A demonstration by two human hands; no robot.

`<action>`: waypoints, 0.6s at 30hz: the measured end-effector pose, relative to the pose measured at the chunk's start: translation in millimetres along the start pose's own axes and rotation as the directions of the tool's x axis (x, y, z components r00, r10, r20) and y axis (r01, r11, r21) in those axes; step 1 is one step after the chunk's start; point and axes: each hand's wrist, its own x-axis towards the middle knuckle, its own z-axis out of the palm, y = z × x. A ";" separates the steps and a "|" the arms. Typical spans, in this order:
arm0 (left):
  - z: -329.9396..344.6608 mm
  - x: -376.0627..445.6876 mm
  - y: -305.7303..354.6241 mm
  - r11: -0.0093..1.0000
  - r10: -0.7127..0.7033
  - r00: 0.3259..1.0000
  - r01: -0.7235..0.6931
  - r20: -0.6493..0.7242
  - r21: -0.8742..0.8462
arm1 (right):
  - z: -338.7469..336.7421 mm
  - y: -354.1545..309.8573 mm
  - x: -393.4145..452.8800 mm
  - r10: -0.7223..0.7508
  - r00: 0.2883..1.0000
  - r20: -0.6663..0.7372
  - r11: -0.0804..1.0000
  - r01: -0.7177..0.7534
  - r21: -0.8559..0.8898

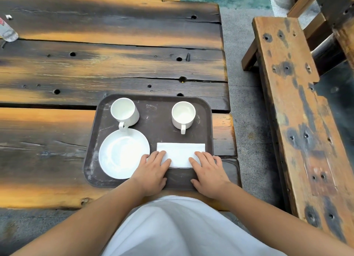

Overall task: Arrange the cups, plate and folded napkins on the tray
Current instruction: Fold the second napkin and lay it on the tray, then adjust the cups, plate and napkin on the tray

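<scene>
A dark brown tray lies at the near right of the wooden table. On it stand two white cups, one at the back left and one at the back right, both upright with handles toward me. A white plate sits at the front left, touching the left cup's handle. A folded white napkin lies flat at the front right. My left hand rests flat on the napkin's left end, fingers spread. My right hand presses flat on its right end.
The plank table stretches far and left, with a clear plastic bottle at its far left edge. A wooden bench stands to the right across a strip of grey floor. My white clothing fills the bottom centre.
</scene>
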 end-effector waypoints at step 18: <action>0.2 -81.3 -40.0 0.946 -0.304 0.952 0.305 0.025 -0.110 | -12.5 -68.1 15.7 -0.064 0.997 0.048 0.991 0.058 0.124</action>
